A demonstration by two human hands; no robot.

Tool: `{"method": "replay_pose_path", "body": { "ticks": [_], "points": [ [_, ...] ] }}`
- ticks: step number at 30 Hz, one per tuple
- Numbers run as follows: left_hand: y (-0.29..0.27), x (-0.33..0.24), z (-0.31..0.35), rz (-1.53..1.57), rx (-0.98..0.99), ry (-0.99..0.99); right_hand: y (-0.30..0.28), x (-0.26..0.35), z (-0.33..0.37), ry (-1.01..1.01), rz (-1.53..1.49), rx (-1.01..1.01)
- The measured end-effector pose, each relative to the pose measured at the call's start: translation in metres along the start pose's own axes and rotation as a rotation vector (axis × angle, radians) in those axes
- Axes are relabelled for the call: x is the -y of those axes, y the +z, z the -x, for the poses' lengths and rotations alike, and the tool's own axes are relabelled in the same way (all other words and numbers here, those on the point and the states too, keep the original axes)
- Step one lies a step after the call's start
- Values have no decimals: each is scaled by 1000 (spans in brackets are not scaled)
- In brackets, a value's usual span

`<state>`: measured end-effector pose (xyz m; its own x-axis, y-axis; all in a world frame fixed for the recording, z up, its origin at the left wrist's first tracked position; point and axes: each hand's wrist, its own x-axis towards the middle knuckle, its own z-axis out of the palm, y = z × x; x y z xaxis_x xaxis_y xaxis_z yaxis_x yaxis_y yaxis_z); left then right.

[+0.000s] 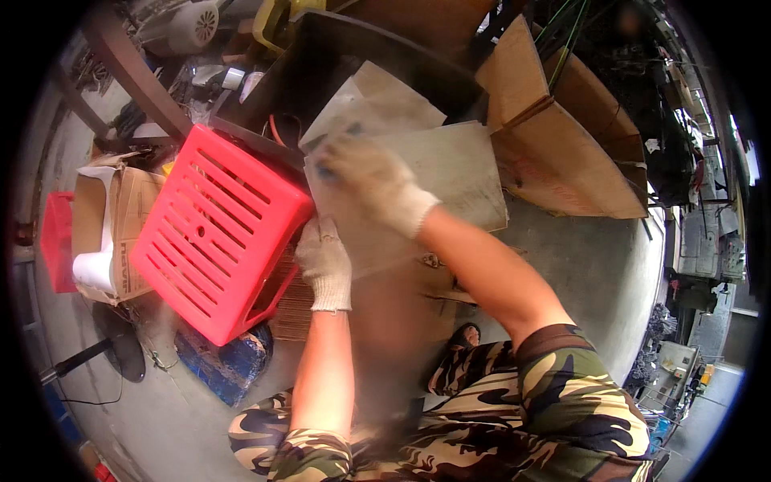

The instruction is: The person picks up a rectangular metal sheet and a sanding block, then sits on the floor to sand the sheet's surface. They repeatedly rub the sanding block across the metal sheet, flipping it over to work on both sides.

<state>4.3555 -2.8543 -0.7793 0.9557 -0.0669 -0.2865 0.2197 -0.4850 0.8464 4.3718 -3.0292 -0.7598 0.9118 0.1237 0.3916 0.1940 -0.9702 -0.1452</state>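
My right hand, in a pale knitted glove, is blurred by motion over a flat grey-beige sheet. Something small and dark blue peeks out at its fingers, too smeared to name. Lower left, my left hand wears a similar glove. Its fingers stretch forward along the sheet's near left edge, close beside the red stool; its thumb is hidden. Another grey sheet lies behind, overlapping in a black bin. The red plastic slatted stool stands tilted at my left.
An open cardboard box stands at the right, another carton at far left beside a red plastic piece. Flattened cardboard is stacked under the stool's edge. A worn blue board lies on the concrete floor. Machinery lines the far right.
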Motion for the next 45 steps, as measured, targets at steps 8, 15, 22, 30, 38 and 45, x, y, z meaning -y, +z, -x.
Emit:
{"method": "replay_pose_path", "body": {
  "ticks": [8,15,22,30,38,45],
  "points": [
    [8,15,-10,63,-22,34,-111,-97,83,498,144,-36],
    [5,8,-5,186,-20,68,-43,-52,81,49,390,-179],
    [6,0,-3,57,-20,72,-168,-89,159,1183,-84,309],
    [-14,-50,25,-395,33,58,-141,-76,161,1312,-153,66],
    [-26,-36,0,-545,356,237,-112,-96,195,1201,-284,-58],
    [-36,-108,6,-779,-107,821,-112,-109,212,1141,-495,-98]
  ]
}}
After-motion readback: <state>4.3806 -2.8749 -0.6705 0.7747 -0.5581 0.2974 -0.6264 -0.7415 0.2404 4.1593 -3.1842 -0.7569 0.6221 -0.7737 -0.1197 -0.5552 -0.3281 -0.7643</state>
